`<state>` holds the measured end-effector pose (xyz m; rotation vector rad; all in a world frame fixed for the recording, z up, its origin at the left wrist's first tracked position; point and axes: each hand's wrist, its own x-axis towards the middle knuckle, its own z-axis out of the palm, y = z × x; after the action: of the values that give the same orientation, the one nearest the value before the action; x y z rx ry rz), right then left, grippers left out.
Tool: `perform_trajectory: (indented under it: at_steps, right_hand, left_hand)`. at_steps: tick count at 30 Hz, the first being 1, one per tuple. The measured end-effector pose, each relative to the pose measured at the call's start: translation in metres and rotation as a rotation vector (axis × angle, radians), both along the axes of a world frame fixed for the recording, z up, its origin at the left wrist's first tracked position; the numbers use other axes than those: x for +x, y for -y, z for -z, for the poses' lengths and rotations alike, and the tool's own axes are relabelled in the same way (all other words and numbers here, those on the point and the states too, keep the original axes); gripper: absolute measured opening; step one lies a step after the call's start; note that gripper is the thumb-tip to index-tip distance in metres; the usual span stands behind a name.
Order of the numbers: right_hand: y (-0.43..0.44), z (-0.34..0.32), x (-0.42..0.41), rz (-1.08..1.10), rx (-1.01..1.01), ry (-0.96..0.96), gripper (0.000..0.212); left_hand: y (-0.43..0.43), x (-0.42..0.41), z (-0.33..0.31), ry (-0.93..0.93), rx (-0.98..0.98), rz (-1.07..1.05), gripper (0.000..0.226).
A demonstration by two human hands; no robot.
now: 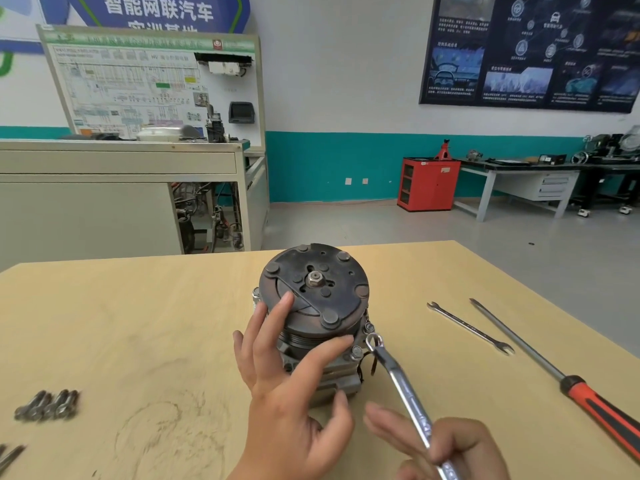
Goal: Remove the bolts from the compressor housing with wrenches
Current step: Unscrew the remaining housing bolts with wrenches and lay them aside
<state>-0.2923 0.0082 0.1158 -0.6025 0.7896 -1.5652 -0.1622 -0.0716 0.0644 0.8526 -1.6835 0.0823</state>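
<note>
1. Several removed bolts [48,405] lie on the surface [138,323], well left of the left hand [291,386].
2. Left fingers [273,320], spread, steady the compressor [313,317].
3. Right hand [450,448] fingers pinch a wrench [401,386]; its ring sits at the housing bolts [360,346] still fitted.

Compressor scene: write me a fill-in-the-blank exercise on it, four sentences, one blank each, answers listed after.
1. The left hand rests on the compressor, while the ____ hand holds a wrench.
2. The held wrench's ring end sits by a bolt on the compressor's ____ side in the picture.
3. The screwdriver lying on the table has a black and ____ handle.
4. Between the compressor and the screwdriver lies a spare ____.

Answers: right; right; red; wrench
</note>
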Motion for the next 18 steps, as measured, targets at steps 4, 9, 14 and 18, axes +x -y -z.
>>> perform_trajectory:
  at_steps: [4,9,14,18]
  right_hand:
    - [-0.002,-0.01,0.025,0.021,-0.056,0.013,0.023]
    - [-0.007,0.002,0.013,-0.21,-0.036,-0.18,0.047]
    - [0.005,0.008,-0.008,-0.282,-0.214,-0.183,0.035]
    - [0.023,0.027,-0.039,0.232,-0.197,-0.163,0.014]
  left_hand:
    - [0.001,0.001,0.001,0.031,-0.009,-0.007,0.048]
    - [0.003,-0.002,0.003,0.091,-0.022,-0.05,0.048]
    - [0.003,-0.004,0.004,0.071,-0.017,-0.071,0.045]
    - [0.004,-0.005,0.005,0.044,-0.023,-0.078,0.044]
